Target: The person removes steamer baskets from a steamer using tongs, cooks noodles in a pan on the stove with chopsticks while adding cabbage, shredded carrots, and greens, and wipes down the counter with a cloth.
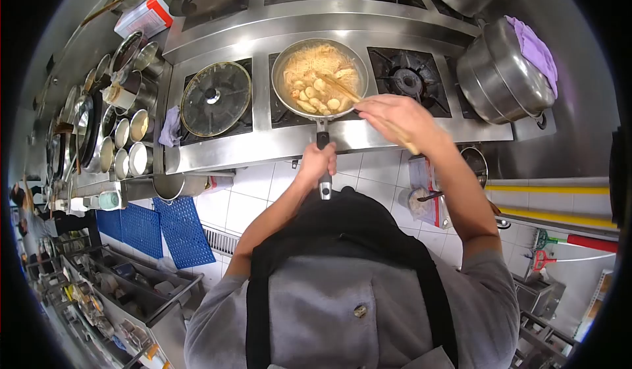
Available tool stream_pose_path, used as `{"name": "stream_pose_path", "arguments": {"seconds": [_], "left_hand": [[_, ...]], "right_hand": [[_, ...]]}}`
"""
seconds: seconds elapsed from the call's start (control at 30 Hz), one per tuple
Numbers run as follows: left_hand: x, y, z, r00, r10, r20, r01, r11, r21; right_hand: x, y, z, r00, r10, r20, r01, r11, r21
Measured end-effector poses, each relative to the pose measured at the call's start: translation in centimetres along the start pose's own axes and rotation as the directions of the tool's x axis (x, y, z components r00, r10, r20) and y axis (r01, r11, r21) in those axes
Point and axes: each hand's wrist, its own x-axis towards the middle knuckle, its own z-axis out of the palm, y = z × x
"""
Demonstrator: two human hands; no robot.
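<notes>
A round pan point(278, 91) sits on a burner of the stove, holding noodles point(318, 59) in sauce with several pale round pieces. My left hand point(316, 161) is closed around the pan's black handle point(322, 140), below the pan. To the right of the handle, my right hand point(403, 120) grips wooden chopsticks point(340, 90). Their tips are in the food near the middle of the pan, and their back ends stick out below the hand.
Left of the pan, a glass lid point(216, 99) lies over a burner. At the right stand a bare burner point(408, 81) and a large steel pot point(495, 76) with a purple cloth point(532, 50). Metal containers point(139, 125) line the left side. Another person point(45, 221) is at far left.
</notes>
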Motion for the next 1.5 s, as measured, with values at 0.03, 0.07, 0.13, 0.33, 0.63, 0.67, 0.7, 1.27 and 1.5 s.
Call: {"name": "stream_pose_path", "arguments": {"seconds": [0.03, 0.07, 0.13, 0.33, 0.63, 0.67, 0.7, 1.27, 1.5], "left_hand": [[0.6, 0.3, -0.4, 1.000, -0.025, 0.011, 0.025, 0.998, -0.051], [0.3, 0.8, -0.2, 1.000, -0.022, 0.007, 0.023, 0.998, -0.053], [-0.3, 1.5, 0.3, 0.999, -0.047, -0.016, 0.046, 0.997, -0.063], [0.6, 2.3, -1.2, 0.997, -0.076, 0.002, 0.076, 0.995, -0.058], [-0.9, 1.7, -0.7, 0.994, -0.095, -0.059, 0.099, 0.993, 0.069], [-0.3, 3.1, -1.6, 0.996, -0.072, -0.057, 0.077, 0.992, 0.095], [0.5, 3.7, -2.2, 0.989, -0.146, -0.015, 0.145, 0.987, -0.070], [0.9, 4.0, 0.5, 1.000, 0.013, -0.014, -0.012, 0.998, 0.065], [-2.6, -0.3, 2.1, 0.998, -0.008, -0.056, 0.005, 0.999, -0.048]], "right_hand": [[0.4, -0.5, -1.6, 1.000, -0.003, 0.001, 0.003, 1.000, 0.001], [0.9, -1.0, -3.4, 1.000, 0.014, -0.020, -0.014, 1.000, 0.025], [2.0, -0.4, -3.9, 0.999, 0.036, -0.036, -0.034, 0.998, 0.051], [3.2, 0.0, -0.5, 0.990, -0.075, 0.123, 0.046, 0.974, 0.221], [2.9, 0.8, 1.0, 0.994, -0.107, 0.031, 0.097, 0.969, 0.225], [2.8, 1.1, -0.7, 0.994, -0.007, 0.111, -0.016, 0.979, 0.205], [2.7, 1.5, -1.6, 0.978, 0.095, 0.186, -0.128, 0.977, 0.171], [2.0, -0.6, -0.8, 0.995, -0.097, 0.021, 0.092, 0.982, 0.165], [0.6, 1.0, 2.5, 1.000, -0.015, -0.017, 0.015, 1.000, -0.010]]}}
